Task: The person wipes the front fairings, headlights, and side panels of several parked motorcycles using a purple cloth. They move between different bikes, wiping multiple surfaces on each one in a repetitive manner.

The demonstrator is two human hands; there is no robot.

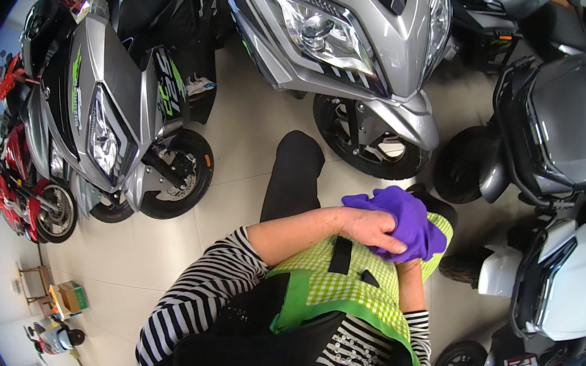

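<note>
A bunched purple cloth (409,219) is in front of my lap, over the green checked apron (325,278). My left hand (371,229) closes on its near left side, thumb stretched along the fabric. From the right, my right hand goes in under the cloth; only its wrist (410,269) shows and its fingers are hidden. Straight ahead is the grey scooter (395,64), with its clear headlight (319,29) and its front wheel (367,141) close beyond the cloth. Neither hand touches the scooter.
Another grey scooter (98,100) with green lettering stands at the left. Behind it is a red motorbike (22,186). Dark grey (572,115) and white (574,280) scooters line the right side. A cardboard box (67,296) sits at the lower left on the tiled floor (236,169).
</note>
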